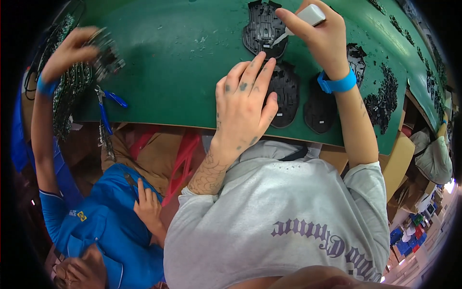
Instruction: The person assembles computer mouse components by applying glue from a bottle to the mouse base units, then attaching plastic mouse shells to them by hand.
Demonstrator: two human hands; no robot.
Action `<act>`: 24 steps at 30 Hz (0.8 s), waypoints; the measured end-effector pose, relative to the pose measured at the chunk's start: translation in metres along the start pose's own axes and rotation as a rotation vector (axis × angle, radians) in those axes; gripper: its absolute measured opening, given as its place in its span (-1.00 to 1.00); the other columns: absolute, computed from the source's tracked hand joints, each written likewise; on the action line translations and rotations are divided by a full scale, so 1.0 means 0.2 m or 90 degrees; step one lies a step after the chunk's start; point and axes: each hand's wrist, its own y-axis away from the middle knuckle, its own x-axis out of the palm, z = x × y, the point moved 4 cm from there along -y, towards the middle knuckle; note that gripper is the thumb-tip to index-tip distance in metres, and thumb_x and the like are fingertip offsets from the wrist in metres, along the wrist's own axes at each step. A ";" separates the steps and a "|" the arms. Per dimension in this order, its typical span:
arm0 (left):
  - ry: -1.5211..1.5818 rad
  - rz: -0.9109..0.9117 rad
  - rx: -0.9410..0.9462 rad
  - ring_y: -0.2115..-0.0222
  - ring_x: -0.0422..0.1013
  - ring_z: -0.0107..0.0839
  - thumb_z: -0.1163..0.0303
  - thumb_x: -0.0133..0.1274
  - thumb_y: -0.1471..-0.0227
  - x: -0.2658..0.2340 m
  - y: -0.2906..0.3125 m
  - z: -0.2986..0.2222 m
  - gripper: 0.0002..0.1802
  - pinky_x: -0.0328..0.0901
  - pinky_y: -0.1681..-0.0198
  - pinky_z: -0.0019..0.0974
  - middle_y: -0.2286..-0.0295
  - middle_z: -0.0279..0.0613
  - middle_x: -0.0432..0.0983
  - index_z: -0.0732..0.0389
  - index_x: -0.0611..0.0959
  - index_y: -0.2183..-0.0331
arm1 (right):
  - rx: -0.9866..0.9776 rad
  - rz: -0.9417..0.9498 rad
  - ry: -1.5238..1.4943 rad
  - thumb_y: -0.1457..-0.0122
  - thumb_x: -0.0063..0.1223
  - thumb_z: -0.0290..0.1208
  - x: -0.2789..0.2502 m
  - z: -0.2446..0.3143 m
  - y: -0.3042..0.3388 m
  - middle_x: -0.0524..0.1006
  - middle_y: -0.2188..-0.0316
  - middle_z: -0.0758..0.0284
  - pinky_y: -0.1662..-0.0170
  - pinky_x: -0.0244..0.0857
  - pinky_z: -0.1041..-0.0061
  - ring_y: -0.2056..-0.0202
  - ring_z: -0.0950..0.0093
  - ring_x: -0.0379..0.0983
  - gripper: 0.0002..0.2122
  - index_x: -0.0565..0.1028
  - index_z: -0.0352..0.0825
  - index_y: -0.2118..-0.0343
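My right hand [323, 41] is closed around a small white squeeze bottle [312, 15] with a thin pale nozzle. The nozzle tip points down at a black moulded plastic shell [260, 29], close to a small white label on it. My left hand [244, 98] lies open, fingers stretched out, with its fingertips at the near edge of that shell. A second black shell [286, 96] sits partly under my left hand. Further black shells [320, 111] lie below my right wrist, partly hidden by my forearm.
Left of me, a co-worker in blue holds circuit boards [107, 55] above a pile of boards [72, 91]. Blue-handled cutters [106, 108] lie on the green table [178, 67]. Small black parts [383, 98] are heaped at the right, and a cardboard box [402, 161] stands beyond the edge.
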 end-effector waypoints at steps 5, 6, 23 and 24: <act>-0.003 0.004 0.002 -0.06 0.21 -0.23 0.29 0.02 0.02 0.01 0.00 -0.02 -0.40 0.06 -0.10 -0.13 -0.13 -0.19 0.27 0.21 0.45 -0.09 | -0.002 -0.008 -0.011 -0.02 0.30 -0.38 0.00 -0.02 0.00 0.36 0.74 0.48 0.57 0.10 0.64 0.64 0.73 0.22 -0.70 0.35 -0.34 0.64; -0.005 0.007 0.000 -0.06 0.21 -0.23 0.29 0.03 0.03 0.01 0.00 -0.02 -0.40 0.06 -0.10 -0.13 -0.13 -0.19 0.27 0.21 0.45 -0.10 | -0.010 -0.013 -0.014 -0.02 0.30 -0.39 -0.01 -0.02 0.01 0.36 0.74 0.48 0.57 0.11 0.64 0.64 0.73 0.22 -0.70 0.35 -0.34 0.64; 0.211 -0.033 -0.023 -0.05 0.29 -0.11 0.36 -0.02 -0.05 -0.08 -0.05 0.02 -0.52 0.11 -0.14 -0.15 -0.05 -0.06 0.39 0.28 0.51 -0.03 | 0.099 -0.022 -0.323 -0.15 0.15 -0.32 -0.15 -0.17 -0.07 0.52 0.53 0.40 0.48 0.26 0.70 0.53 0.65 0.44 -0.82 0.47 -0.32 0.33; 0.261 -0.081 -0.017 -0.01 0.35 -0.10 0.42 -0.04 -0.07 -0.09 -0.07 0.05 -0.59 0.17 -0.12 -0.17 0.02 0.02 0.45 0.33 0.55 0.03 | 0.142 0.014 -0.372 -0.13 0.18 -0.36 -0.16 -0.19 -0.07 0.54 0.45 0.38 0.35 0.34 0.69 0.44 0.62 0.48 -0.80 0.48 -0.34 0.26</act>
